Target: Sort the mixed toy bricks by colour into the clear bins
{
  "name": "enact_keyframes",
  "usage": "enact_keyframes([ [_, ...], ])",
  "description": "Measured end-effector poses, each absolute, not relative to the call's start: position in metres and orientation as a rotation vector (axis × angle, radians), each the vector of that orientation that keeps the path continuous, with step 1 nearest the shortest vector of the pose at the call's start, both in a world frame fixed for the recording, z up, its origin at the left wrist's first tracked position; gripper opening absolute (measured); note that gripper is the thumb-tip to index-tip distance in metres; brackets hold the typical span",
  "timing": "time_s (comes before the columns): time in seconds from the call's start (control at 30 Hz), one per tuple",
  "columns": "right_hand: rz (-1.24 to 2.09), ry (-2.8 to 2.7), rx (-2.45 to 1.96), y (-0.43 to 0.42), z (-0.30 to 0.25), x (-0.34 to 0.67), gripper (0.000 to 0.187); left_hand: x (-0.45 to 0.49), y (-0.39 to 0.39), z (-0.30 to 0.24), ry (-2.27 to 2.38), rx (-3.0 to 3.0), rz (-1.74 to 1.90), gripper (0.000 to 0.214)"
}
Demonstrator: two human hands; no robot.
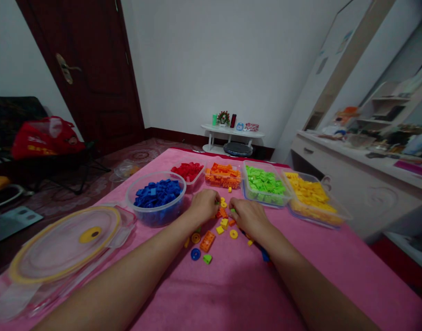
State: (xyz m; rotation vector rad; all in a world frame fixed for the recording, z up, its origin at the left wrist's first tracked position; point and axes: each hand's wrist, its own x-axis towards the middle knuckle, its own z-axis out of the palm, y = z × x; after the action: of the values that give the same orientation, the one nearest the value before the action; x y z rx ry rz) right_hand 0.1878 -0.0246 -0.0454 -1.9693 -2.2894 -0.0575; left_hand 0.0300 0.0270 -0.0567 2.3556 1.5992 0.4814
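Observation:
Over a loose pile of mixed toy building bricks on the pink cloth, my left hand [205,205] is closed, fingers curled down. A small green brick [217,202] shows at its fingertips. Opposite it, my right hand [248,215] is also closed, with another green brick [233,210] partly visible at its fingers. Between and below the hands lie an orange brick [207,241], a yellow ring [233,234], a blue wheel-like piece [195,254], a light green brick [207,259] and several small yellow and orange pieces. My right hand and forearm hide part of the pile.
Behind the pile stand a round tub of blue bricks [156,218] and boxes of red [199,181], orange [223,183], green [266,200] and yellow bricks [317,220]. Clear lids [64,243] lie at the left of the pink-covered table [211,303]. A dresser [349,161] is at the right.

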Motion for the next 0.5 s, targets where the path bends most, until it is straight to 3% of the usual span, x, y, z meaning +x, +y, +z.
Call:
enact_keyframes([
  [0.13, 0.135, -2.074, -1.844, -0.018, -0.049, 0.191, 0.011, 0.032, 0.029, -0.059, 1.598, 2.326, 0.612, 0.022],
  [0.37, 1.458, -0.905, -1.088, -0.018, -0.038, 0.181, 0.024, 0.037, 0.014, -0.036, 1.024, 2.185, 1.254, 0.017],
  [0.5, 1.768, -0.507, -0.877, -0.026, -0.031, 0.17, 0.02, 0.041, 0.002, -0.026, 0.883, 2.339, 1.244, 0.014],
])
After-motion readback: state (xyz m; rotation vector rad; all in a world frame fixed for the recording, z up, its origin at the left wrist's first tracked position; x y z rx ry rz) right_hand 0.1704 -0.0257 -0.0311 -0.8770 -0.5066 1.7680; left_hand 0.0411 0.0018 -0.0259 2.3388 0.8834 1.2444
